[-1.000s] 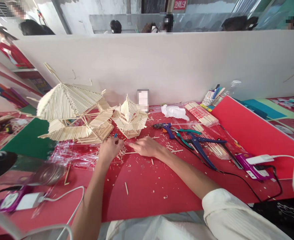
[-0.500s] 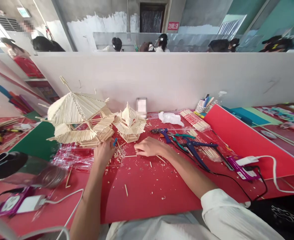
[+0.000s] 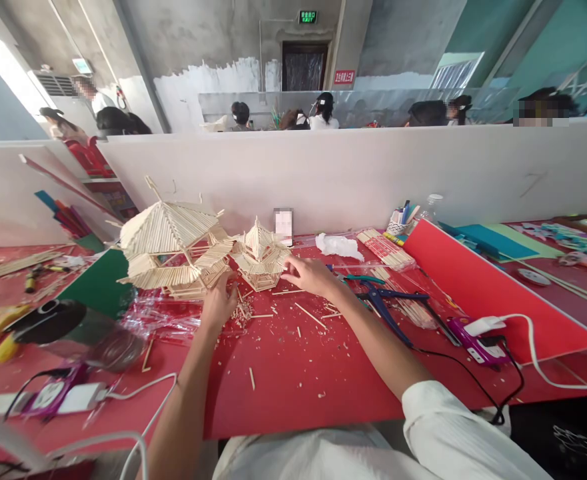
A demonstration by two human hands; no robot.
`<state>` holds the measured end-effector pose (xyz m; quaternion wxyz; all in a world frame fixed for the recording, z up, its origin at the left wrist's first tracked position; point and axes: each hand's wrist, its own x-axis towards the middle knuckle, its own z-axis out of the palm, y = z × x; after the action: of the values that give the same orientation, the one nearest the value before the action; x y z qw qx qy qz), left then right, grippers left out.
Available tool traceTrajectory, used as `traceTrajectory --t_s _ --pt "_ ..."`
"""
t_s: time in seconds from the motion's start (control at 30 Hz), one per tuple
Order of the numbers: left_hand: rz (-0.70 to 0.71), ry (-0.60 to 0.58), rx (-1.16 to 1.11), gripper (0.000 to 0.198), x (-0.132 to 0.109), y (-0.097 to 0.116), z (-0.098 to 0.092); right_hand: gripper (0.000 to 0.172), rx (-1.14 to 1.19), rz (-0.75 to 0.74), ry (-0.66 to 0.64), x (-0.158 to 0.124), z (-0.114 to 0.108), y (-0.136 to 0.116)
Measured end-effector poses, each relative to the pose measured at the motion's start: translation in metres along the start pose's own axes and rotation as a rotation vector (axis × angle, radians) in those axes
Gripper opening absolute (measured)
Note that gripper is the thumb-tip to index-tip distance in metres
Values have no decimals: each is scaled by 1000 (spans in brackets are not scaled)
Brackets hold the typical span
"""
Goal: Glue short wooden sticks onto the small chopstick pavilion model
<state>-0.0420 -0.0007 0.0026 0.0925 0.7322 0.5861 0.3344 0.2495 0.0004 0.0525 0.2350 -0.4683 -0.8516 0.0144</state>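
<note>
A small stick-built pavilion model point(image 3: 258, 257) stands upright on the red tabletop point(image 3: 273, 373). To its left is a larger pavilion model point(image 3: 168, 243), also of pale wooden sticks, with a ribbed, pointed roof. My left hand point(image 3: 220, 301) is by the larger model's front right corner, thumb and fingers apart and curved, with nothing visible in them. My right hand point(image 3: 309, 275) reaches to the small model's right side with fingers apart; whether the fingertips touch its eave I cannot tell. Loose sticks and wood shavings point(image 3: 242, 310) lie between my hands.
Blue-handled cutters point(image 3: 386, 297) and stick bundles point(image 3: 386, 250) lie right of my right arm, near a leaning red board point(image 3: 493, 293). A dark-lidded bottle point(image 3: 83, 333) and power strip point(image 3: 58, 393) are at left. A phone point(image 3: 284, 227) leans against the white partition point(image 3: 353, 173).
My right hand has moved up from the loose sticks to the small model's side. A blue item at my left fingers no longer shows. The view has tilted up.
</note>
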Motion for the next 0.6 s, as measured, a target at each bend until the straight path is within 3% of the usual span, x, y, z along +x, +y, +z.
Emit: traceTrajectory --t_s 0.23,0.47,0.6 --pt "135 -33 -147 60 -1 -2 5 17 -56 -56 85 3 20 2" --pt "279 -44 -118 59 -2 0 3 21 46 19 76 5 11 14" --pt "294 -75 -96 58 -4 0 3 18 103 97 90 3 5 27"
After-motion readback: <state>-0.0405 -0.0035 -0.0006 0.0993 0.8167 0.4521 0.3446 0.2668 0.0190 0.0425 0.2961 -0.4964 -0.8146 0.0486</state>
